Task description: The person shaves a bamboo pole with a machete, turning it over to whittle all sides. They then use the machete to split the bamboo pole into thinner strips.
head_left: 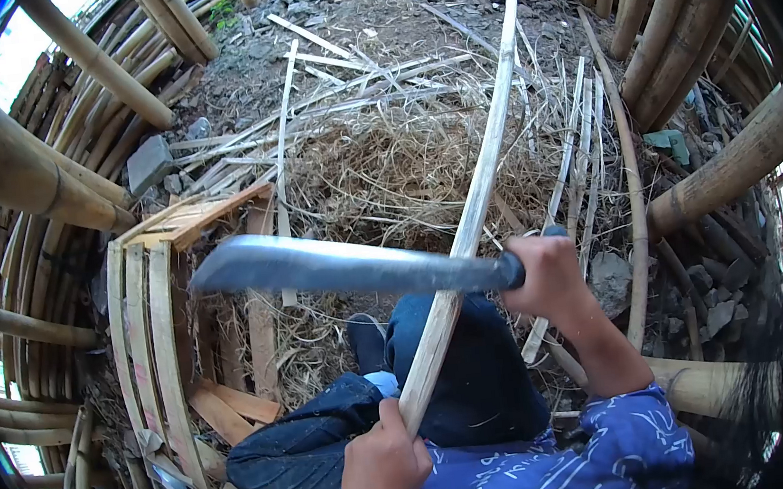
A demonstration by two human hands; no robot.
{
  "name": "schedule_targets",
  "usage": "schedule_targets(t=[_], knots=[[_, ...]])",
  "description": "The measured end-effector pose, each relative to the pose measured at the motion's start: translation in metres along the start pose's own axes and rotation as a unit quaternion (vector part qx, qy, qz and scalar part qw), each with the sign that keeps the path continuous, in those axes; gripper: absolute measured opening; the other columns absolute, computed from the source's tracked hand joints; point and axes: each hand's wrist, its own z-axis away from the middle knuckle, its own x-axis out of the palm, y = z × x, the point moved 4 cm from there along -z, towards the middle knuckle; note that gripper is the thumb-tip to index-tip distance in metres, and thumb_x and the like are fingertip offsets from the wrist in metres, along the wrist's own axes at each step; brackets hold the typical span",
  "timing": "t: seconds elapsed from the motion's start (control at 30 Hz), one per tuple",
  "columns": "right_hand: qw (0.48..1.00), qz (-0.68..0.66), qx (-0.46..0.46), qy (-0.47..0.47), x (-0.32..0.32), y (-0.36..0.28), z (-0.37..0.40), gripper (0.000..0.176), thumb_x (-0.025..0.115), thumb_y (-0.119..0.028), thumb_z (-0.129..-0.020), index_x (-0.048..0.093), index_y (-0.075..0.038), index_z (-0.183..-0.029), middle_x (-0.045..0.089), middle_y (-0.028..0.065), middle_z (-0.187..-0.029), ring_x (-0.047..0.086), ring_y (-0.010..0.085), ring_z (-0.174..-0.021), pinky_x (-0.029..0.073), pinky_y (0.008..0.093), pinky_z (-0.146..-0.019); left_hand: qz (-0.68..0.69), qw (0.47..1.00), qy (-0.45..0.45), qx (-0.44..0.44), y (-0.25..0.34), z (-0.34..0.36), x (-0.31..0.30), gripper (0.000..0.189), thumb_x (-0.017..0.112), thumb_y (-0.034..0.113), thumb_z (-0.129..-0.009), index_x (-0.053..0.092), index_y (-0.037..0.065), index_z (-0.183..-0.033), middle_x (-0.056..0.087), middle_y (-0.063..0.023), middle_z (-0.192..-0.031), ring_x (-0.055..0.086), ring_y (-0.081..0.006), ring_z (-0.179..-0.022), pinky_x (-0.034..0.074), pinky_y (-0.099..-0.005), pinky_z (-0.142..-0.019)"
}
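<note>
My left hand (383, 463) is wrapped round the near end of a long pale bamboo strip (476, 199), which slants up and away to the right across my raised knee. In my right hand (543, 271), closed on its dark handle, is a machete (322, 263). Its broad blade points left and crosses over the strip just above the knee, with the curved tip out past the wooden crate. The blade looks slightly blurred.
A slatted wooden crate (149, 342) stands to my left, a grey block (149, 165) behind it. Dry shavings (394, 173) and several split strips cover the ground ahead. Thick bamboo poles (82, 67) rise on both sides, with broken stones (718, 306) at the right.
</note>
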Motion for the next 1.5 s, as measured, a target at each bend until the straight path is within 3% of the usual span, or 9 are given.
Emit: schedule_targets(t=[0.17,0.57,0.63,0.8,0.93,1.07,1.13,1.4,1.5], knots=[[0.992,-0.004,0.12,0.033,0.006,0.056,-0.019,0.017,0.07,-0.021,-0.065,0.064,-0.006,-0.071,0.065,0.0151,-0.068,0.066,0.0346,-0.068,0.053,0.0419,-0.064,-0.001,0.999,0.024,0.037,-0.001,0.003,0.001,0.028,0.061,0.007,-0.075,0.046,-0.006,-0.095,0.061,-0.0235,-0.066,0.064,-0.0392,-0.058,0.054,-0.0448,-0.054],[0.993,0.049,0.077,0.074,0.004,0.071,-0.038,0.016,0.07,-0.018,-0.064,0.062,-0.005,-0.069,0.063,0.0168,-0.064,0.065,0.0362,-0.065,0.052,0.0432,-0.063,-0.057,0.996,0.055,0.032,0.007,0.002,0.004,0.022,0.059,0.007,-0.076,0.046,-0.005,-0.09,0.06,-0.0211,-0.062,0.063,-0.0364,-0.053,0.054,-0.0423,-0.049],[0.993,0.05,0.074,0.076,0.002,0.069,-0.039,0.016,0.07,-0.018,-0.064,0.062,-0.005,-0.07,0.063,0.0168,-0.064,0.065,0.0363,-0.065,0.052,0.0433,-0.063,-0.028,0.999,0.018,0.0,0.007,0.003,0.002,0.027,0.056,0.006,-0.075,0.044,-0.005,-0.096,0.062,-0.0263,-0.07,0.064,-0.0421,-0.061,0.053,-0.051,-0.059],[0.993,0.078,0.073,0.04,-0.012,0.042,-0.023,0.017,0.07,-0.019,-0.07,0.06,-0.005,-0.069,0.064,0.0161,-0.066,0.065,0.035,-0.065,0.053,0.0434,-0.063,-0.04,0.998,0.046,0.019,0.002,0.005,0.003,0.022,0.059,0.008,-0.079,0.046,-0.003,-0.093,0.061,-0.0219,-0.064,0.063,-0.0385,-0.056,0.053,-0.045,-0.052],[0.996,0.059,-0.061,0.018,-0.007,0.003,-0.005,0.02,0.071,-0.018,-0.055,0.059,-0.009,-0.068,0.063,0.0097,-0.064,0.065,0.0298,-0.062,0.051,0.0396,-0.06,-0.07,0.996,0.041,0.036,0.006,0.004,-0.003,0.022,0.058,0.006,-0.075,0.046,-0.003,-0.09,0.061,-0.0194,-0.061,0.064,-0.0367,-0.054,0.054,-0.0437,-0.049],[0.99,0.122,0.068,-0.001,0.001,0.063,-0.034,0.014,0.069,-0.018,-0.065,0.062,-0.007,-0.071,0.063,0.0121,-0.064,0.065,0.0315,-0.062,0.052,0.0408,-0.062,-0.067,0.997,0.047,0.012,0.005,0.011,-0.004,0.024,0.064,0.01,-0.078,0.049,-0.002,-0.091,0.061,-0.0205,-0.062,0.065,-0.0379,-0.056,0.053,-0.0433,-0.05],[0.991,0.088,0.095,0.023,-0.001,0.073,-0.047,0.013,0.068,-0.018,-0.07,0.062,-0.006,-0.072,0.064,0.0139,-0.065,0.066,0.0323,-0.063,0.053,0.0424,-0.063,-0.021,0.998,0.066,0.015,0.017,0.014,-0.014,0.037,0.047,-0.003,-0.08,0.042,-0.012,-0.116,0.061,-0.0234,-0.067,0.064,-0.0396,-0.06,0.052,-0.0465,-0.053],[0.996,0.092,0.0,-0.006,-0.016,0.015,-0.017,0.014,0.068,-0.02,-0.07,0.061,-0.007,-0.07,0.065,0.0131,-0.066,0.067,0.0315,-0.065,0.054,0.0423,-0.064,-0.027,0.995,0.071,0.06,0.002,0.017,-0.009,0.023,0.05,-0.002,-0.082,0.045,-0.006,-0.104,0.06,-0.0199,-0.065,0.065,-0.0364,-0.057,0.053,-0.0417,-0.048],[0.989,0.147,0.02,0.003,-0.004,0.065,-0.035,0.013,0.067,-0.019,-0.071,0.061,-0.007,-0.07,0.065,0.0127,-0.067,0.067,0.0304,-0.064,0.054,0.0424,-0.065,-0.012,0.994,0.054,0.089,0.01,0.015,-0.022,0.027,0.05,-0.001,-0.082,0.045,-0.007,-0.107,0.06,-0.0207,-0.066,0.064,-0.037,-0.057,0.053,-0.0423,-0.048]])
